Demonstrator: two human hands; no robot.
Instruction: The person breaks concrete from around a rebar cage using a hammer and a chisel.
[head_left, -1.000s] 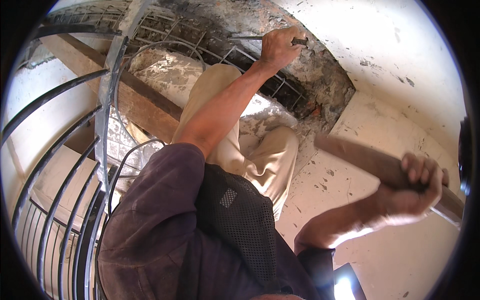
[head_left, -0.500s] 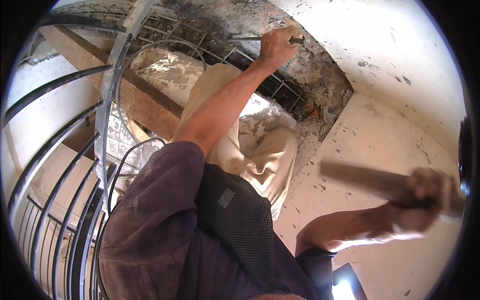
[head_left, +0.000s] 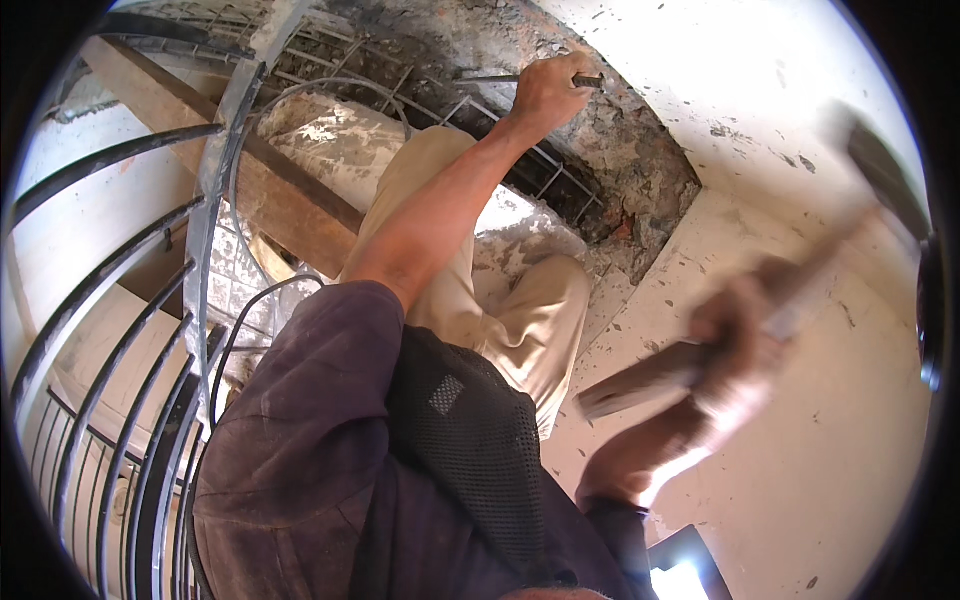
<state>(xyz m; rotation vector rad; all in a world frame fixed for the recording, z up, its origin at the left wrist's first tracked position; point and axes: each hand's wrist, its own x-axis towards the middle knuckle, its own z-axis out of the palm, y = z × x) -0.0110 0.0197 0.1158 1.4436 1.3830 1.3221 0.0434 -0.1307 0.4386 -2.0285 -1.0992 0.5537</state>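
My left hand is wrapped round a long, thin steel chisel, held roughly level against the broken masonry. Its ribbed butt end pokes out on the right of my fist, and its thin end points left over an exposed rebar grid. To the right, my right hand grips the wooden handle of a hammer. The dark hammer head is raised at the upper right, well apart from the chisel. Motion blurs this hand and the hammer.
Curved black metal railings run along the left, beside a wooden beam. A loose black cable hangs by the railing post. Rough broken masonry meets a paint-flecked white wall. A bright light shines at the bottom right.
My right hand has moved left and up, and the hammer has swung from nearly level to steeply tilted, its head now in view. My left hand keeps the chisel almost where it was.
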